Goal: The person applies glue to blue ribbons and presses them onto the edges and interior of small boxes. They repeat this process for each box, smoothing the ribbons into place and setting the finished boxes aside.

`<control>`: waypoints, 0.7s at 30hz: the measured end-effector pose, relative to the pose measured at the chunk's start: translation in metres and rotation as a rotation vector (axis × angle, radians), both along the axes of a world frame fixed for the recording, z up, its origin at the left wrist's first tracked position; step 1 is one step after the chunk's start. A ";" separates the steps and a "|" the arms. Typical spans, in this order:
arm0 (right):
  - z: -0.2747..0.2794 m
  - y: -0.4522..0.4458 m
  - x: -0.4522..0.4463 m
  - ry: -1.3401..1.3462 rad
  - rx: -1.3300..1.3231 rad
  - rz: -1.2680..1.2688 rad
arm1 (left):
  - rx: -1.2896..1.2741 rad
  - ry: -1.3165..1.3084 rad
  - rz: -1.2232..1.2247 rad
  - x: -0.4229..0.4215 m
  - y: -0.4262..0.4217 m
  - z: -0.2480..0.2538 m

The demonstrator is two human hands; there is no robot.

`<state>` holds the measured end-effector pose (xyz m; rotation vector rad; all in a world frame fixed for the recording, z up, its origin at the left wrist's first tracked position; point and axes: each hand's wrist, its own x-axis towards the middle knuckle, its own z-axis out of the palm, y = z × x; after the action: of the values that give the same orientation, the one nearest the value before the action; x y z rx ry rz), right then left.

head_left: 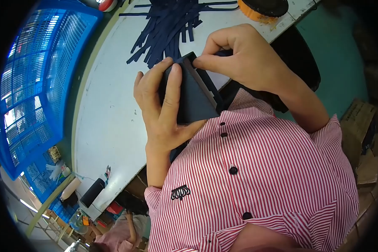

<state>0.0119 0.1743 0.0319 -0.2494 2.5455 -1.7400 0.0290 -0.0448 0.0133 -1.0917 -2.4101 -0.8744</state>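
A dark, box-like piece is tilted close to my chest, over the table's near edge. My left hand grips it from the left, with fingers on its upper face and the thumb low near the shirt. At its top right edge my right hand is closed, thumb and index finger pinched at the rim; what they pinch is too small to tell. Dark blue strips lie in a loose pile just beyond the piece.
Blue plastic baskets stand left of the white table. An orange round container sits at the top right. A black cylinder lies at the table's lower left. Another person is at the bottom left. Cardboard is at right.
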 end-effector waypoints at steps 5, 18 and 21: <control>-0.010 -0.005 -0.007 0.056 0.147 0.008 | -0.052 0.045 -0.038 0.000 0.000 0.002; -0.013 0.005 -0.003 -0.229 -0.267 0.251 | 0.031 -0.202 0.055 0.012 -0.008 -0.004; -0.006 0.002 -0.002 -0.110 -0.076 0.253 | 0.016 -0.179 0.050 0.011 -0.008 0.001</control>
<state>0.0094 0.1762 0.0260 -0.4447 2.2616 -1.7044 0.0398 -0.0529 0.0143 -0.9803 -2.5584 -1.0117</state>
